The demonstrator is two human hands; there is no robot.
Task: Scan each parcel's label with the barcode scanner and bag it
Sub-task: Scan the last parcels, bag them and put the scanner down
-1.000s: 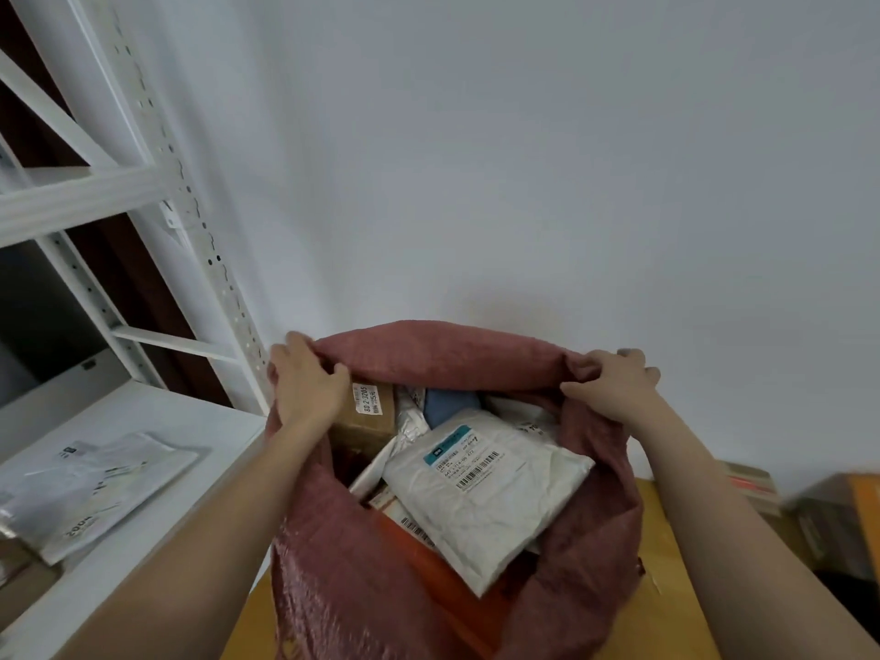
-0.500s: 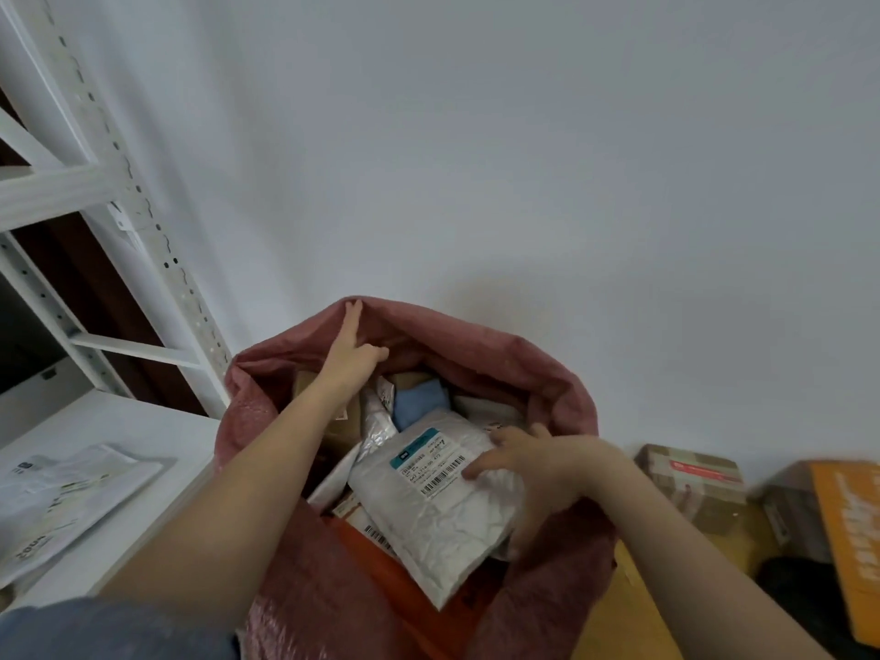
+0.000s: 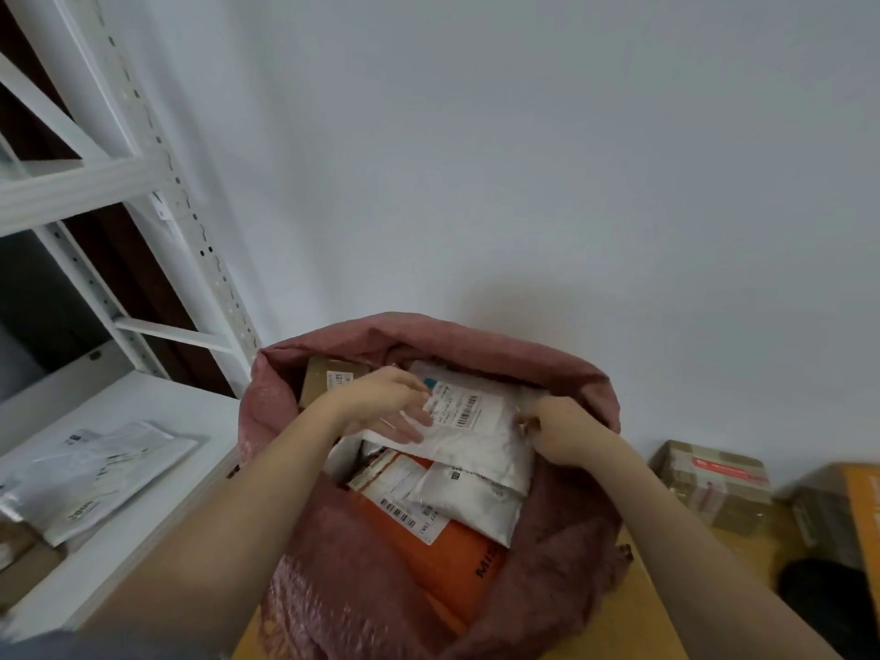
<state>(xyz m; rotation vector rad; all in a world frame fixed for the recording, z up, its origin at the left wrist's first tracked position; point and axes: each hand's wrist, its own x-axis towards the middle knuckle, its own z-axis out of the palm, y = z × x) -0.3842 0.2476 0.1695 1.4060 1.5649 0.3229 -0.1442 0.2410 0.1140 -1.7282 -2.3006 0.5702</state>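
A dusty-red woven sack stands open in front of me, stuffed with parcels. On top lies a white poly mailer with a barcode label. My left hand lies on the mailer's left end, fingers spread flat across it. My right hand grips the mailer's right edge by the sack's rim. Below it sit a smaller white mailer, an orange parcel with a barcode label, and a brown box at the back left. No barcode scanner is in view.
A white shelf surface at the left carries flat clear-plastic mailers, with white rack uprights behind. Taped cardboard boxes and an orange box sit at the right on a yellow-brown surface. A white wall stands behind.
Both hands left the sack's rim and went inside. The white mailer has been shifted up and back in the sack, uncovering the orange parcel and the smaller mailer.
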